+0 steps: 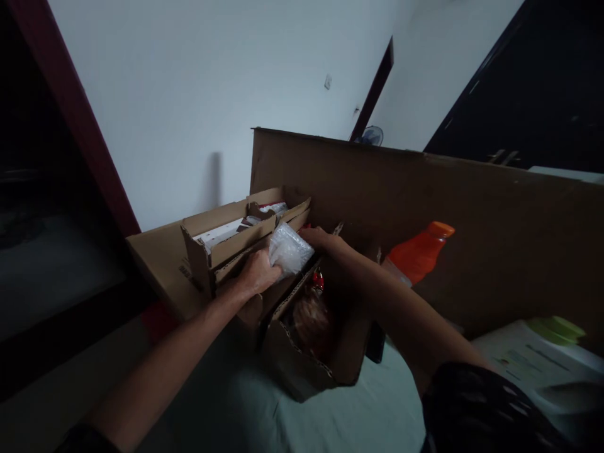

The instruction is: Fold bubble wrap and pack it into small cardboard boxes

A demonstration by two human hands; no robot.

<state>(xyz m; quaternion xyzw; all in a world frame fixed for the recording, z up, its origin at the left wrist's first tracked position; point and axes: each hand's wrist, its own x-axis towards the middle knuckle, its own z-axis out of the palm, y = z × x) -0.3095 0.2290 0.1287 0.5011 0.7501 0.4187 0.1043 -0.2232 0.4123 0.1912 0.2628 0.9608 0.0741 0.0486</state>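
My left hand [260, 272] is closed on the near side of a bundle of bubble wrap [289, 248], just above a cardboard box [250, 305]. On the bundle's far side, my right hand [317, 238] reaches down by a bit of red; its fingers are mostly hidden, so I cannot tell what they grip. Right of the bundle stands another open cardboard box [306, 371] holding a brownish wrapped item [311, 318] and a shiny red piece [318, 280]. Whatever the bubble wrap encloses does not show.
Behind sits a narrow cardboard tray [236, 244] with white and bubble-wrapped items. A tall cardboard panel [358, 176] runs along the back. To the right are an orange bottle [419, 251] and a white container with a green cap [557, 330]. Pale green cloth [358, 415] covers the surface.
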